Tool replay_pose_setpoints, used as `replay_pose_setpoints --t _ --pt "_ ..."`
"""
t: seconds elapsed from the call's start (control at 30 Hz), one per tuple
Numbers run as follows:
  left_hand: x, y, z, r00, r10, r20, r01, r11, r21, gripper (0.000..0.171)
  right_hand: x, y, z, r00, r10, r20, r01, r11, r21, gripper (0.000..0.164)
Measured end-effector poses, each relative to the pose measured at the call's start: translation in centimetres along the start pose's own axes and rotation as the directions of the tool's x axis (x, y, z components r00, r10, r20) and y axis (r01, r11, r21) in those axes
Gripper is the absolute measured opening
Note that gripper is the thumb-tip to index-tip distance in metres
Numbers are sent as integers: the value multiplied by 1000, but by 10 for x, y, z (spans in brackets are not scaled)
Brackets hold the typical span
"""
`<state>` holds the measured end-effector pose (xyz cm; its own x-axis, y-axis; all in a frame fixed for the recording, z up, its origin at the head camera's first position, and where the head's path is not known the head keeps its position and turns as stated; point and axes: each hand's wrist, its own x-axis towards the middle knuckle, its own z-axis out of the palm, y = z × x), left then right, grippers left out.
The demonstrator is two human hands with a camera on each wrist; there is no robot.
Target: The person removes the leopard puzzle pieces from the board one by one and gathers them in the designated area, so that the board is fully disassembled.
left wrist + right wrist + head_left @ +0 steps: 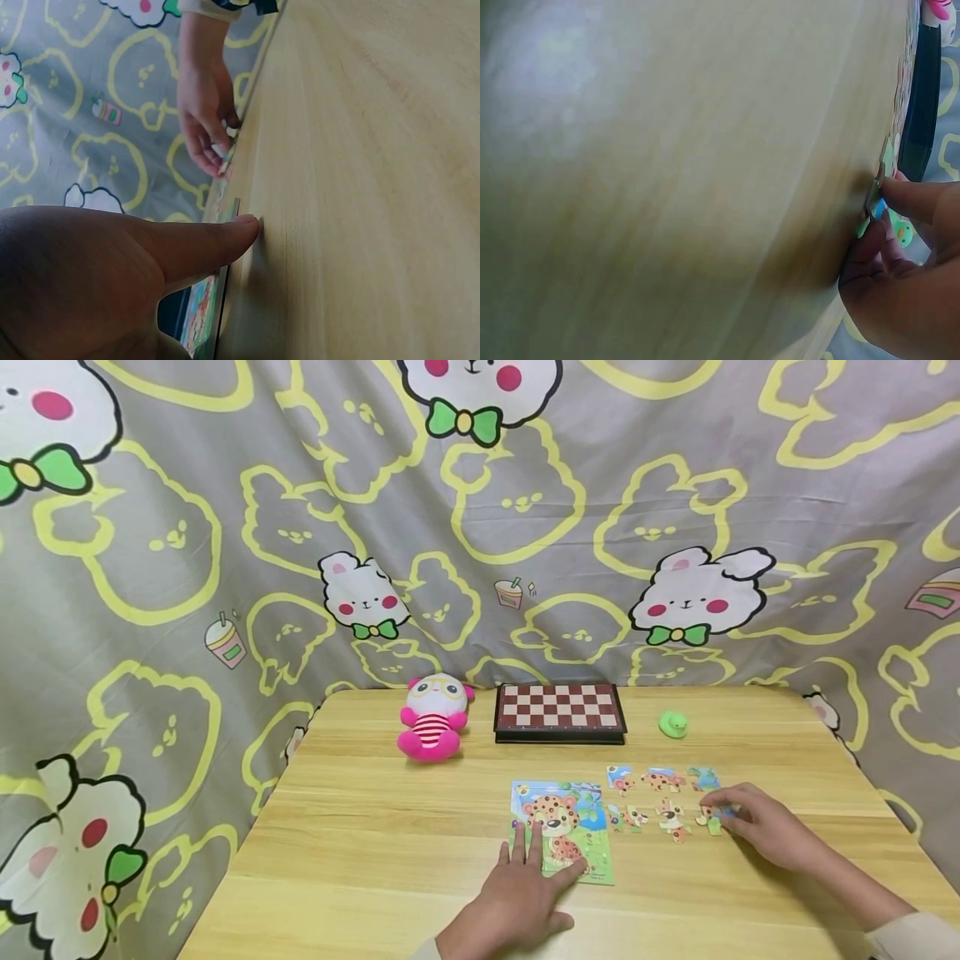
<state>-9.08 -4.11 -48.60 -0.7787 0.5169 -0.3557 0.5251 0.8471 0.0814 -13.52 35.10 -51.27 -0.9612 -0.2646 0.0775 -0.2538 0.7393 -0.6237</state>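
While a patterned curtain (480, 547) hangs behind a wooden table (352, 860), a leopard picture (551, 814) lies under the left hand (521, 893) and the right hand (761, 828) pinches a puzzle piece (712, 828)

Grey with yellow outlines and white, pink-cheeked animal faces, the curtain rises beyond the table's far edge. Near that edge lies a dark-framed chessboard (558, 706) with red-brown and pale squares, and a pink-and-white plush toy (432, 731) in a striped top sits to its left. Closer to the person, the leopard picture lies flat on the wood. The left hand is spread palm down, its fingers extended and several fingertips resting on the picture's lower part; it grasps nothing. Off to the right, the right hand has thumb and fingers drawn together, parted only by the puzzle piece between them. A green toy (673, 724) sits right of the chessboard. Smallest of all, other loose pieces (662, 779) lie in two rows beside the picture's right edge, with the pinched one at the right end of the nearer row
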Motion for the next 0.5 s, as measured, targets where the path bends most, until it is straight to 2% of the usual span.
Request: replay_pose_setpoints --t 0.5 --pt "-2 0 0 1000 4 -3 -4 1000 8 74 -1 2 2 1000 -4 -10 4 999 31 27"
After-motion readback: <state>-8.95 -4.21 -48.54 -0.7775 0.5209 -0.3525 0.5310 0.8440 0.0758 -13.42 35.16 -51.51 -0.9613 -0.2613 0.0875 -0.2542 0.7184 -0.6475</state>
